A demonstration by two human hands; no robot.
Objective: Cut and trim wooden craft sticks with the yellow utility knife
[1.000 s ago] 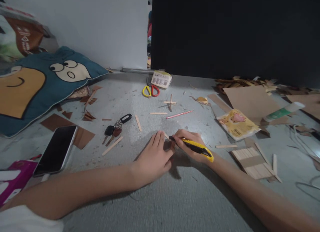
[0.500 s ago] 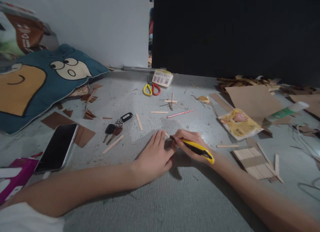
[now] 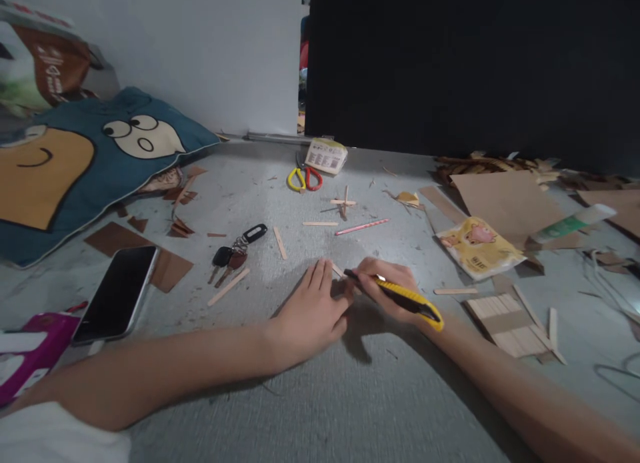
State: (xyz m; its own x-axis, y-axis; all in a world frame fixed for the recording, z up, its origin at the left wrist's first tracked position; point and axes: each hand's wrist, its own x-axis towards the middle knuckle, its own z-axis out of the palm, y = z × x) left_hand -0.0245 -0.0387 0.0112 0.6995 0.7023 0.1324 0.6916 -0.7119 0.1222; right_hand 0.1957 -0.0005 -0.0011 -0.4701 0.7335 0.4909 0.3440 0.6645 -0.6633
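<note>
My right hand (image 3: 387,286) grips a yellow and black utility knife (image 3: 403,298), its tip pointing left and down onto a wooden craft stick (image 3: 338,270) on the grey floor. My left hand (image 3: 310,313) lies flat on the floor with fingers together, pressing down on that stick, most of which is hidden beneath it. The knife tip sits just beside my left fingertips.
Keys (image 3: 235,252), a phone (image 3: 119,292) and loose sticks lie to the left, a blue cushion (image 3: 75,170) beyond. Scissors (image 3: 303,178) and a pink pencil (image 3: 361,227) lie ahead. A yellow packet (image 3: 477,246), cardboard sheet (image 3: 505,200), glue tube (image 3: 570,223) and a stick panel (image 3: 507,323) are to the right.
My right hand and the knife have slid slightly right and toward me; the left hand stays pressed in place.
</note>
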